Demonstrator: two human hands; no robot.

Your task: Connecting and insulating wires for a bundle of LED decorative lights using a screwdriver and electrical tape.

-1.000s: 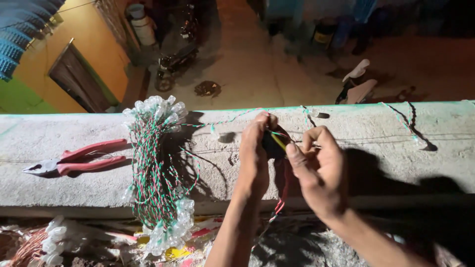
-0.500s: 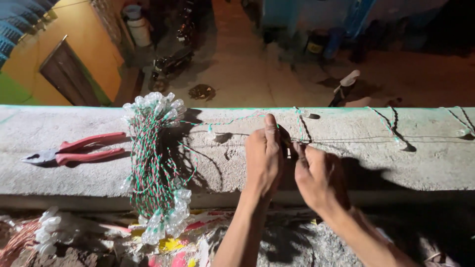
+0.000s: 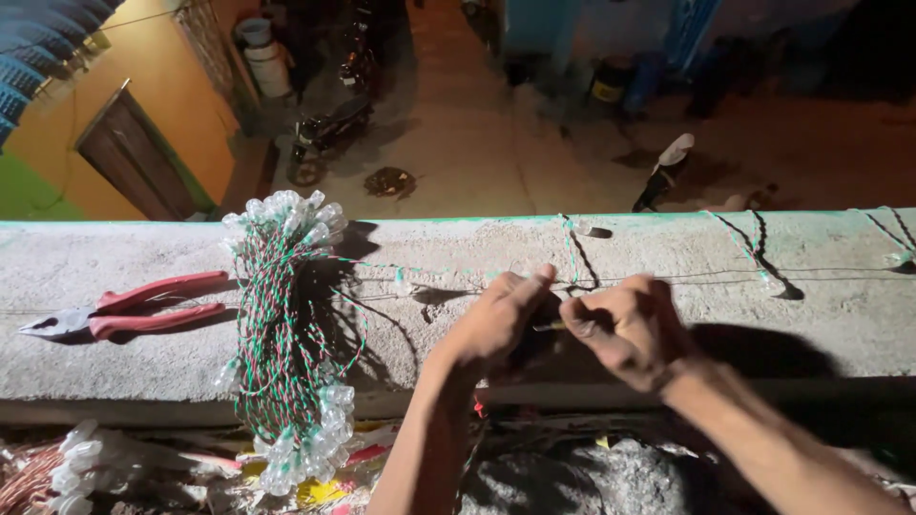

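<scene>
Seen from above, across a rough grey concrete parapet (image 3: pixel 143 367) with a painted green outer edge. Below, far down on the lit street: a white barrel-shaped container (image 3: pixel 269 69) near the yellow wall, a dark round drum with a yellow label band (image 3: pixel 609 88) by the blue building front, print too small and blurred to tell. No other package or sign legible.

On top of the parapet, at the middle: left hand (image 3: pixel 496 319) curled, fingers pinched together around something dark and small, thumb pointing right. Right hand (image 3: pixel 625 329) clenched just beside it, knuckles up, fingertips meeting the left's. Between the two, a short thin yellowish piece (image 3: pixel 551 326) pinched at the point where the hands touch; cannot tell exactly what it is. Thin wire of a light string (image 3: pixel 763 277) running along the parapet top to the right of the hands, passing right behind the fingers, with small clear bulbs spaced along it and loops casting dark shadows.

Left of the hands, near but apart: a coiled bundle of green, red and white twisted wire with clear bulbs (image 3: pixel 286 334), draped over the parapet and hanging down its inner face. Farther left, well apart: red-handled pliers (image 3: pixel 129 307) lying flat, jaws pointing left. Below the ledge at lower left, more bulbs and copper-coloured wire (image 3: pixel 57 472) in a heap.
</scene>
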